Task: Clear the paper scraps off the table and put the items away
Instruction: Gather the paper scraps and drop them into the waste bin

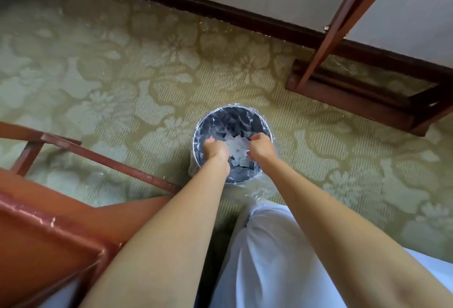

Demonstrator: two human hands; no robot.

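Note:
A round dark waste bin (245, 115) lined with a clear plastic bag stands on the carpet right in front of me. White paper scraps (235, 149) lie inside it. My left hand (215, 149) and my right hand (261, 147) are both over the bin's opening, backs up, fingers curled downward, with the scraps showing between them. The fingertips are hidden, so I cannot tell whether either hand holds paper.
A reddish wooden chair (56, 229) stands close at my lower left. A dark wooden furniture leg and base frame (348, 87) sit at the upper right by the wall's dark baseboard (220, 11). Green patterned carpet (110, 75) covers the floor. My white-clad legs (267, 258) are below.

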